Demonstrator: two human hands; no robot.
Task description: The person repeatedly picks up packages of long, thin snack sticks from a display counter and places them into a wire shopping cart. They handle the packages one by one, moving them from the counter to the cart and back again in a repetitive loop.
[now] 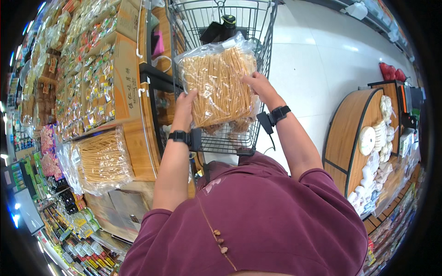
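Note:
Both my hands hold a clear plastic bag of thin, tan dried noodle-like sticks (221,86) over the wire shopping cart (224,143). My left hand (185,105) grips its lower left side, thumb on top. At the right edge is my right hand (261,86), its thumb on the bag and its other fingers mostly hidden. Under the bag, other bagged brown goods (241,125) lie in the cart. Towards the far end of the cart are a black bottle with a green-trimmed cap (228,26) and a black item (211,32). Each wrist wears a black strap with a device.
To the left, a similar bag of sticks (103,160) lies on a wooden display beside a cardboard box (126,76) of small wrapped packets. A curved wooden stand (348,127) with white packaged goods (367,139) is on the right. Pale tiled floor (300,65) lies between the cart and that stand.

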